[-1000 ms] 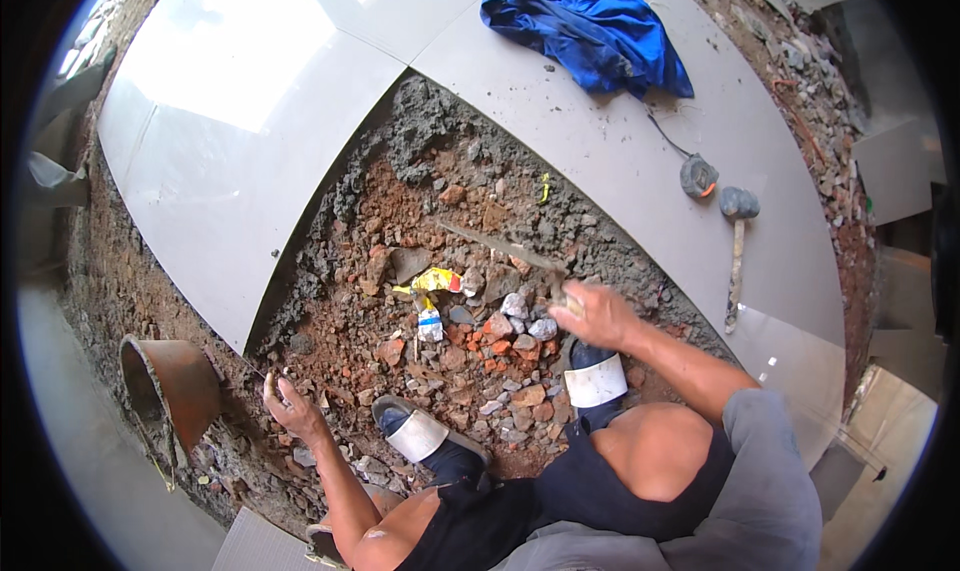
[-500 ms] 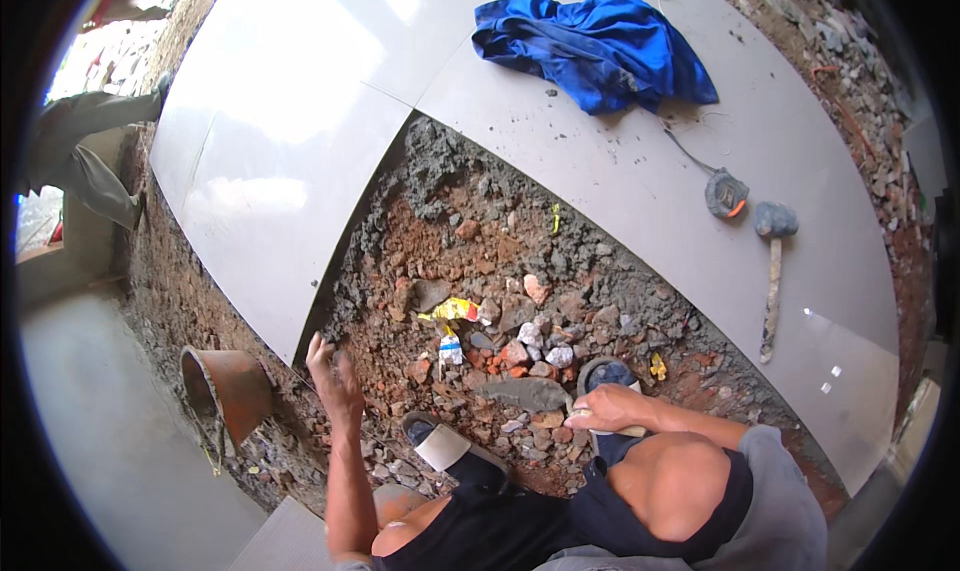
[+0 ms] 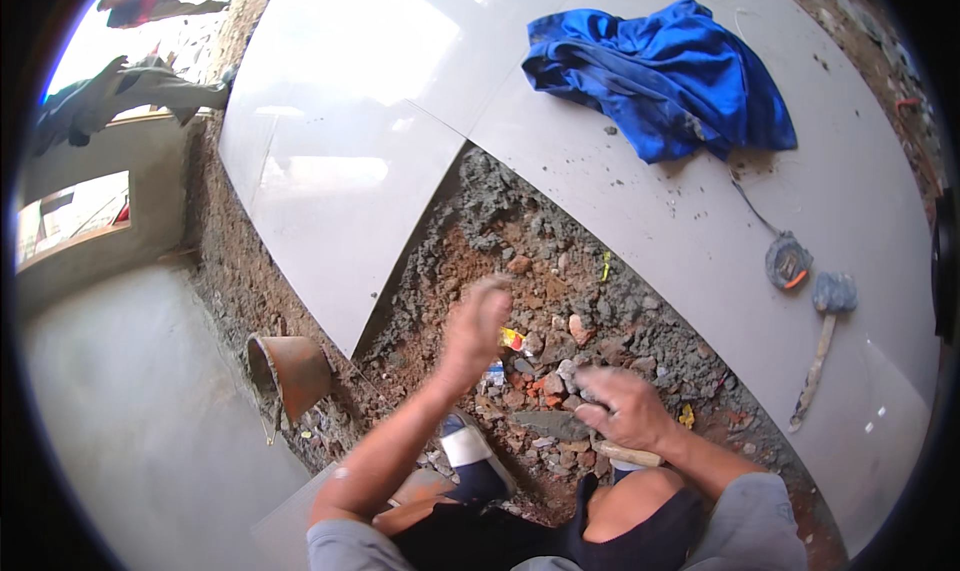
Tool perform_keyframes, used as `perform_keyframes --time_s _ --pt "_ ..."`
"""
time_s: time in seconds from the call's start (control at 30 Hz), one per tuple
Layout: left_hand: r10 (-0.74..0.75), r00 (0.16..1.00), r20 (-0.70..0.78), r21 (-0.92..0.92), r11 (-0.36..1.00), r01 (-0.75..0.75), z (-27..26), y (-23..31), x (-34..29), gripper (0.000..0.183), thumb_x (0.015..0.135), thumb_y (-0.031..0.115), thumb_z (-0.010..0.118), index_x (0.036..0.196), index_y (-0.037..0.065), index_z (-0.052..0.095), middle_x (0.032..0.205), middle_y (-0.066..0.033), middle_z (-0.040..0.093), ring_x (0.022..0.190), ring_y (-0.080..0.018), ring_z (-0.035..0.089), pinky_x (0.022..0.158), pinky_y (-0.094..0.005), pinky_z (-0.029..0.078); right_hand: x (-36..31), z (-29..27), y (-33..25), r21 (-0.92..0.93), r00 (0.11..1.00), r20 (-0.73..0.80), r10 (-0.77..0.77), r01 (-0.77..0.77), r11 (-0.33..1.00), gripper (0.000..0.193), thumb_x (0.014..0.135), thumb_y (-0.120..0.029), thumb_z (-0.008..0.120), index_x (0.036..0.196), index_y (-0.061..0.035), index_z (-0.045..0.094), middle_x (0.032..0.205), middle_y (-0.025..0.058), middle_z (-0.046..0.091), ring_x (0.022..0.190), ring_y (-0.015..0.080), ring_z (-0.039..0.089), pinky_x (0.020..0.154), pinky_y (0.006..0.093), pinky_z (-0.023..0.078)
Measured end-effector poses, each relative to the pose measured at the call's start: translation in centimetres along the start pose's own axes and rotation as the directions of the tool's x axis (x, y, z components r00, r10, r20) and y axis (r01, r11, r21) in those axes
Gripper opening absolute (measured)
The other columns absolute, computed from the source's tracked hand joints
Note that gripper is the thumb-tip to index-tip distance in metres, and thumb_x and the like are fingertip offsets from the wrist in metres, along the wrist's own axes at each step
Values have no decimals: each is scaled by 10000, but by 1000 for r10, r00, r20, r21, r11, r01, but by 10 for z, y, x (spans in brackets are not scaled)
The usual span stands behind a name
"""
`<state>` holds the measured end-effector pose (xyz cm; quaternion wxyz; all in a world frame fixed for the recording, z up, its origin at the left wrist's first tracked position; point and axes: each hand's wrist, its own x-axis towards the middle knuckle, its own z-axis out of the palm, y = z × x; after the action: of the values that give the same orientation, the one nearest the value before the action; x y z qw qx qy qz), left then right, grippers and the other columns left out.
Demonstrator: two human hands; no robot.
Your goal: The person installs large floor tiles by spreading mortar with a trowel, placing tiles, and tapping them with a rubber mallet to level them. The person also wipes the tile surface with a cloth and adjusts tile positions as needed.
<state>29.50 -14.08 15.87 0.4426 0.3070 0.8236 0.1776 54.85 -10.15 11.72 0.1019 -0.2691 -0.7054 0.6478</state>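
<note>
Over the patch of rubble and soil (image 3: 540,256) hangs my left hand (image 3: 478,323), its fingers smeared by motion. Yellow and red wrapper scraps (image 3: 512,339) lie close beside it. My right hand (image 3: 630,409) is open above the stones, thumb and fingers apart, holding nothing. Just below it rests a trowel, its grey blade (image 3: 553,425) flat on the rubble and its wooden handle (image 3: 628,455) near my knee.
Large glossy tiles (image 3: 310,221) border the patch. On the right-hand ones lie a blue cloth (image 3: 660,76), a tape measure (image 3: 787,261) and a mallet (image 3: 834,296). A bucket (image 3: 298,373) lies tipped at left. People (image 3: 150,89) are at the far left.
My right hand has let go of the trowel handle and lifted off it. My left hand has moved from the tile's corner rightward over the rubble. The view has shifted.
</note>
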Motion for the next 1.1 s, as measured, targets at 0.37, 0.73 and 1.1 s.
perform_keyframes --time_s 0.37,0.73,1.1 --pt "326 757 567 -172 945 -278 -9 41 -10 775 950 533 476 1472 7 250 1465 -272 341 1331 -373 398 1097 -420 341 -23 -9 32 -525 981 -179 -70 -35 850 535 819 -447 672 1165 -45 599 1189 160 546 1148 363 493 996 506 325" --pt "-318 463 -828 41 788 614 -220 -358 -59 466 913 344 549 1127 -65 612 1096 -266 638 1022 -377 617 885 -446 463 -91 51 60 -544 906 300 299 -95 833 503 723 -515 714 1014 -104 716 907 92 572 956 280 509 854 404 357" --pt "-713 533 -455 -662 671 333 -173 -474 -60 270 917 245 629 851 -17 623 682 -9 555 551 -99 503 502 -252 408 -88 57 41 -596 931 145 335 -188 781 393 746 -459 720 922 -107 716 889 71 578 938 262 516 810 395 367"
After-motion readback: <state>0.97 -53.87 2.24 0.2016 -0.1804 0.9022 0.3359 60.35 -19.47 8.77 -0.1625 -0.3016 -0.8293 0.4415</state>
